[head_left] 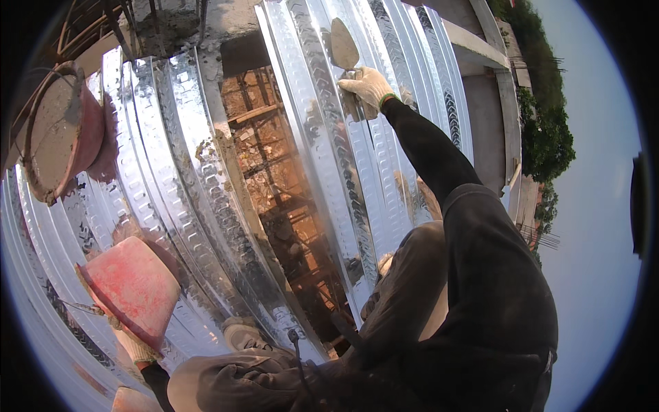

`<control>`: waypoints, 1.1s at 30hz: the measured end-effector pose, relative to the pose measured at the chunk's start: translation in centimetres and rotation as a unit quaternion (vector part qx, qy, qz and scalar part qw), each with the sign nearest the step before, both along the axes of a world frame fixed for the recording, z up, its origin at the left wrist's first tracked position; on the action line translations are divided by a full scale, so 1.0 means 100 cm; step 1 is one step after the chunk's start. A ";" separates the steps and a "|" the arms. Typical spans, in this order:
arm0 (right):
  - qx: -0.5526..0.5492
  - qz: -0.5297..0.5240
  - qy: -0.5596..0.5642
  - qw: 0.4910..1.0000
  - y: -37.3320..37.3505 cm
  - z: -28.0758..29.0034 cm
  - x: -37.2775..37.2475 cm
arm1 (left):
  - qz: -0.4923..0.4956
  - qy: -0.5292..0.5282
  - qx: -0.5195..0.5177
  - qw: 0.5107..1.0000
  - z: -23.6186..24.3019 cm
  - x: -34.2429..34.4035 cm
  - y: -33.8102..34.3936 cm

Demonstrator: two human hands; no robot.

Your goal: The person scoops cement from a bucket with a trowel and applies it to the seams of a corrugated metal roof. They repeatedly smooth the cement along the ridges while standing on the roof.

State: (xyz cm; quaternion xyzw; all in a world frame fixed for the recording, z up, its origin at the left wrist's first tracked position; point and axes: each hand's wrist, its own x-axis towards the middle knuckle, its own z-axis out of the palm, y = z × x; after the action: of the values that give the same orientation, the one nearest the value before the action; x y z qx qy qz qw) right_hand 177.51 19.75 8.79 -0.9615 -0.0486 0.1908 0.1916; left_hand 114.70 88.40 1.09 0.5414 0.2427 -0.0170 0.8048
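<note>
My right hand [369,88], in a pale knit glove, is closed round the handle of a pointed trowel [344,45]. Its blade points away from me over the shiny ribbed metal decking [309,103]. At the lower left, my left hand [136,343], gloved too, grips a red bucket [134,288] near its rim. That bucket is tipped on its side, its base toward the gap, and its inside is hidden. Another bucket [58,130], full of grey mortar, stands upright on the decking at the upper left.
Between two decking sheets runs a long open gap with a concrete beam edge [237,178], rebar and reddish rubble [261,137] below. My feet straddle this gap. Part of another reddish bucket [134,399] shows at the bottom edge. Upright rebar [154,27] stands at the top left.
</note>
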 end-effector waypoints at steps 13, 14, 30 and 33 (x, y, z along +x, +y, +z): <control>0.034 0.010 0.069 0.997 -0.008 -0.015 0.012 | 0.245 0.314 0.093 0.913 0.049 0.038 -0.054; 0.034 0.000 0.103 0.994 -0.001 -0.010 0.013 | 0.251 0.317 0.109 0.908 0.052 0.039 -0.057; -0.002 -0.012 -0.073 0.997 -0.020 -0.033 -0.012 | 0.289 0.182 0.231 0.911 0.150 0.133 -0.106; -0.015 -0.013 -0.064 0.998 -0.016 -0.029 -0.012 | 0.265 0.192 0.287 0.900 0.176 0.149 -0.119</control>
State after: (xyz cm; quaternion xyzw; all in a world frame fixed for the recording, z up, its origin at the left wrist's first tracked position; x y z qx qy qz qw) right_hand 176.32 18.12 5.93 -0.9751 -0.0452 0.1268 0.1762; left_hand 129.57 76.46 18.72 0.6511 0.5212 0.1633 0.5270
